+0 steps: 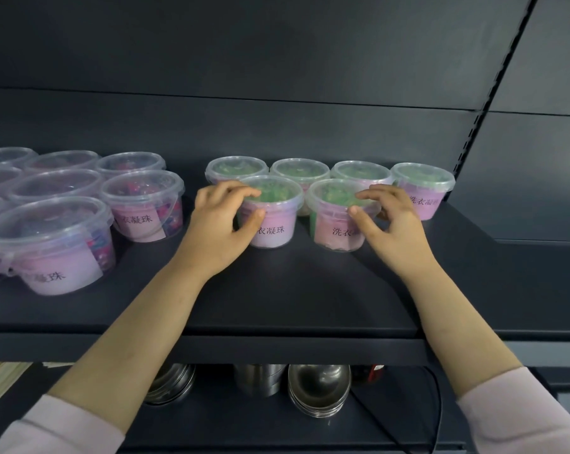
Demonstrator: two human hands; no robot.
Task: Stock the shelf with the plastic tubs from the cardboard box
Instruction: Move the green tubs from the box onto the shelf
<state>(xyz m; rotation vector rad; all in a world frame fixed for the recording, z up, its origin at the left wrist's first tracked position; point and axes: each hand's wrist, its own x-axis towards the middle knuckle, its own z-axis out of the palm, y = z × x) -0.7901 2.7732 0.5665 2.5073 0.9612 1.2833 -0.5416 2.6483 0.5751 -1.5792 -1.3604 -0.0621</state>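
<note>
Dark shelf, dark back panel; my left grip clasps green tub, right grip neighbouring tub.

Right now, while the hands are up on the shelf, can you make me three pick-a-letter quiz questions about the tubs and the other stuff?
1. Where are the metal bowls?
A) under the shelf that holds the tubs
B) stacked on top of the tubs
C) in one of the hands

2. How many green-filled tubs stand on that shelf?
A) three
B) six
C) ten

3. What is the left hand doing?
A) hanging with nothing in it
B) lying flat on the shelf
C) gripping the front left tub

Answers:
1 A: the bowls show below the shelf's front edge.
2 B: four stand in the back row and two in front.
3 C: its fingers curl over the lid and its thumb is on the side. The right hand grips the front right tub the same way.
</note>
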